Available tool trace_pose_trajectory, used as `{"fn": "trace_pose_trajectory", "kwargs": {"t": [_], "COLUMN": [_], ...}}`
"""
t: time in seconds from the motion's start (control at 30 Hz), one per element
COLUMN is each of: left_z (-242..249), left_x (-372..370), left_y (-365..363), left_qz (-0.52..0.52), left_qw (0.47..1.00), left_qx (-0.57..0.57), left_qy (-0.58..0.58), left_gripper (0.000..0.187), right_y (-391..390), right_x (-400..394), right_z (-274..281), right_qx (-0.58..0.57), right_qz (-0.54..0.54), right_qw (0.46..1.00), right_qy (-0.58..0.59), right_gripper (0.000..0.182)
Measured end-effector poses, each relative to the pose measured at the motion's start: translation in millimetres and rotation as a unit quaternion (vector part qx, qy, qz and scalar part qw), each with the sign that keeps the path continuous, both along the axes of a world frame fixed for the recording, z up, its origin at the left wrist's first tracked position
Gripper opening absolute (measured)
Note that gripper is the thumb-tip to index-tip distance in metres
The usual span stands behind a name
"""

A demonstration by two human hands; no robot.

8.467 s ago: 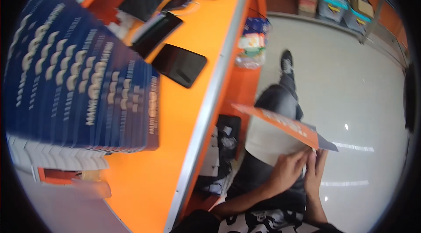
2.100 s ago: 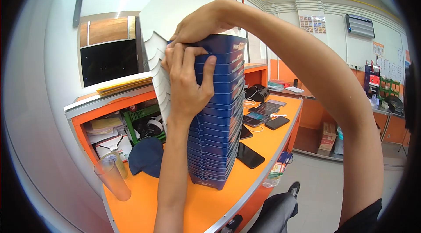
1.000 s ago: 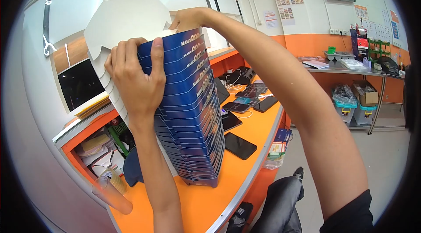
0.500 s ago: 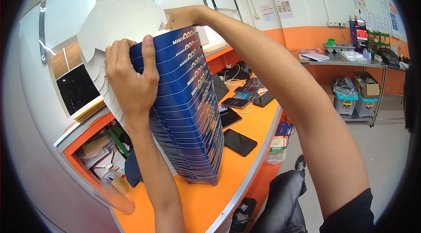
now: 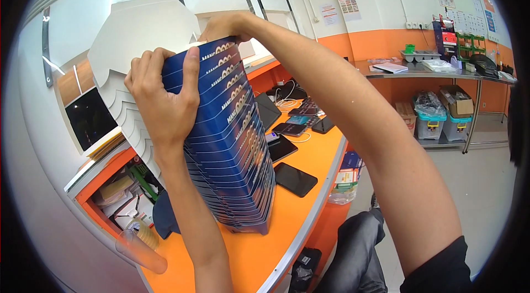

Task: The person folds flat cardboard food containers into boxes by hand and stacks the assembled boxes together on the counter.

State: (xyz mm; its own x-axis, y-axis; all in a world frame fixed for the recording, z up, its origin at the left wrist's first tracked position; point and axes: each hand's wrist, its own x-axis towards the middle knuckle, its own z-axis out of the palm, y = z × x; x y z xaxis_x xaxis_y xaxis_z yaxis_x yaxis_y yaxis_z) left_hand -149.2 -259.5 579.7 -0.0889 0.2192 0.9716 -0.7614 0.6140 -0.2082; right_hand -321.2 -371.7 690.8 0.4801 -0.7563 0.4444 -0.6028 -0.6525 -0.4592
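Note:
A tall stack of nested blue cardboard boxes [image 5: 232, 144] with white and orange print leans slightly on the orange table. Its pale lids [image 5: 144, 33] fan out at the far left side. My left hand [image 5: 165, 91] is wrapped round the near left corner of the top box, thumb on the blue outer face and fingers over the rim. Over the top box's far edge, my right hand [image 5: 223, 25] bends down with its fingers curled together at the corner by a small flap. Its fingertips are partly hidden behind the rim.
On the orange table [image 5: 243, 249] lie a black phone [image 5: 296, 179], several other devices and cables. A clear tube [image 5: 141, 251] and a dark blue cap [image 5: 165, 216] sit at the left. A steel table [image 5: 397, 72] with lidded bins [image 5: 429, 127] beneath stands at the back right.
The view has shifted slightly, and the stack with both hands appears a little further left and lower. Both hands keep nearly the same places on the top box.

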Motion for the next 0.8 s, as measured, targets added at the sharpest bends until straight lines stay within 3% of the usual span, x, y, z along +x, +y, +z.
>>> {"fn": "trace_pose_trajectory", "kwargs": {"t": [0.2, 0.27, 0.4, 0.47, 0.53, 0.6, 0.8], "left_z": [1.1, 1.2, -1.0, -0.9, -2.1, -2.4, -8.7], "left_x": [0.8, 0.6, 3.1, 2.8, 2.7, 0.9, -2.8], "left_y": [-4.8, -5.4, -4.4, -3.2, -3.9, -6.0, 6.4], "left_qz": [-0.007, -0.007, 0.041, 0.050, 0.059, 0.007, 0.011], "left_qw": [1.000, 1.000, 0.999, 0.999, 0.998, 0.997, 0.999], "left_qx": [-0.008, -0.004, 0.021, 0.017, 0.011, -0.071, -0.044], "left_qy": [-0.002, -0.001, 0.009, 0.013, 0.017, 0.003, -0.027], "left_gripper": [0.039, 0.039, 0.037, 0.038, 0.039, 0.038, 0.042], "right_y": [-17.2, -18.1, -9.8, -6.1, -2.1, -0.1, -6.5], "right_x": [-1.9, 0.6, -6.7, -14.1, -17.6, -26.2, -65.9], "right_z": [-4.8, -7.8, -9.4, -14.5, -24.4, -35.5, -102.7], "right_qx": [0.022, 0.009, 0.045, 0.074, 0.090, 0.103, 0.057], "right_qz": [0.036, 0.018, 0.033, 0.064, 0.070, 0.074, 0.076], "right_qw": [0.998, 0.998, 0.998, 0.991, 0.981, 0.965, 0.904], "right_qy": [-0.050, -0.059, -0.033, -0.090, -0.160, -0.229, -0.416], "right_gripper": [0.053, 0.035, 0.044, 0.069, 0.069, 0.070, 0.072]}}
